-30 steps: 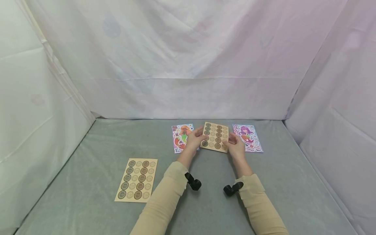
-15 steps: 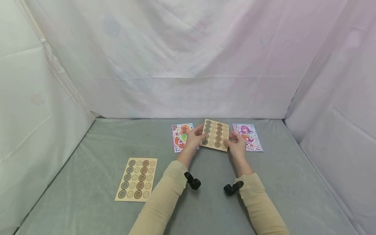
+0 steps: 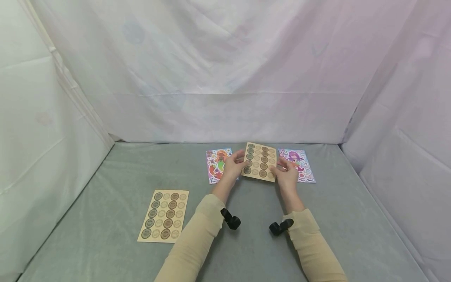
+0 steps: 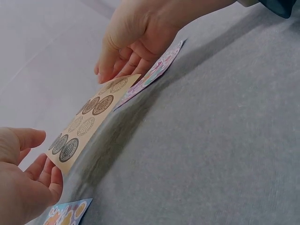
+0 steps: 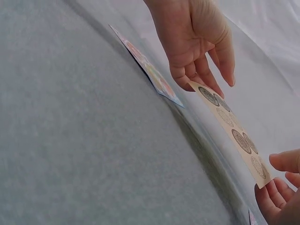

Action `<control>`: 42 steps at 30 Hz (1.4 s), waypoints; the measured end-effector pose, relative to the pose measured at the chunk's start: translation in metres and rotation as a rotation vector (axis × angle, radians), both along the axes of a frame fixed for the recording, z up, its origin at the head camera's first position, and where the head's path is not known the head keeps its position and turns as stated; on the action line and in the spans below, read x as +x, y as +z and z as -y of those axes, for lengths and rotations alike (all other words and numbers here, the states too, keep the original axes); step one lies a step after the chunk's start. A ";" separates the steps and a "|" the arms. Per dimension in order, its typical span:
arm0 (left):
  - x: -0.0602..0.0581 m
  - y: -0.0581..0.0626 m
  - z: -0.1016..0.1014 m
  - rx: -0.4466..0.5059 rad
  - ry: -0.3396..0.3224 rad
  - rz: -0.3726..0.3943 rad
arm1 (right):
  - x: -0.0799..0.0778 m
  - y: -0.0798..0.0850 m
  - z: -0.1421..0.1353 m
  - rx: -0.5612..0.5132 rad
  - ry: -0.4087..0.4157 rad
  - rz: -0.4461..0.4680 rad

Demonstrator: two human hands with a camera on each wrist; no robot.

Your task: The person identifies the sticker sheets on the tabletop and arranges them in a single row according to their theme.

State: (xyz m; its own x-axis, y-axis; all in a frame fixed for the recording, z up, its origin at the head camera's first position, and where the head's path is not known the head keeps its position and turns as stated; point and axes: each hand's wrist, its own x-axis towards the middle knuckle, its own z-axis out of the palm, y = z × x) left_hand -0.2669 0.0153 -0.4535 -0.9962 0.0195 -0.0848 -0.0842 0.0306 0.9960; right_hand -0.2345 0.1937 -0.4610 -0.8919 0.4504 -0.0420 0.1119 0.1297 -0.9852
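While the grey cloth-covered bench (image 3: 253,250) fills the lower half of the frame, its soft top could be a nuisance: a thin edge set down at a slant may catch in the fabric. The left sleeve (image 3: 195,244) slants up from the bottom edge, right beside the loose tan sticker sheet (image 3: 163,216) at lower left, near enough that a dropped elbow might knock it askew. The held tan sticker sheet (image 3: 260,159) is tilted up off the bench, right of centre, and looks thin enough to bow or crease if its sides get pushed together. To either side lie the orange-haired mermaid sheet (image 3: 215,166) and the purple-haired mermaid sheet (image 3: 305,167); low knuckles could drag either one. The left hand (image 3: 232,167) and right hand (image 3: 287,177) grip the held one low on its opposite edges, fingers underneath. The left grip worries me more: I can't tell whether its thumb really presses, and a slack thumb could let that edge slide free.
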 end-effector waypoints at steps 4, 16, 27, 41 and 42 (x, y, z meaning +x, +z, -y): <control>0.002 0.000 0.001 0.012 0.001 -0.018 | 0.003 0.002 0.001 0.002 -0.009 -0.009; 0.009 -0.009 0.006 0.112 0.029 -0.039 | 0.008 0.003 0.001 0.003 -0.010 -0.018; 0.018 -0.011 0.010 0.214 0.066 -0.002 | 0.015 0.010 0.005 -0.024 0.022 -0.037; 0.028 -0.005 0.020 0.305 0.017 -0.009 | 0.019 0.019 0.008 -0.028 0.103 -0.018; 0.028 -0.005 0.021 0.308 0.010 -0.015 | 0.020 0.020 0.008 -0.030 0.110 -0.016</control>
State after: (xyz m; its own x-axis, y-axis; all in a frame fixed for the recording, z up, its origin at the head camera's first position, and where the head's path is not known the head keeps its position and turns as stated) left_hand -0.2393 -0.0061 -0.4581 -0.9976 0.0325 -0.0614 -0.0679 -0.2733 0.9595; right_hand -0.2150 0.1861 -0.4411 -0.9366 0.3483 -0.0389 0.0823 0.1107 -0.9904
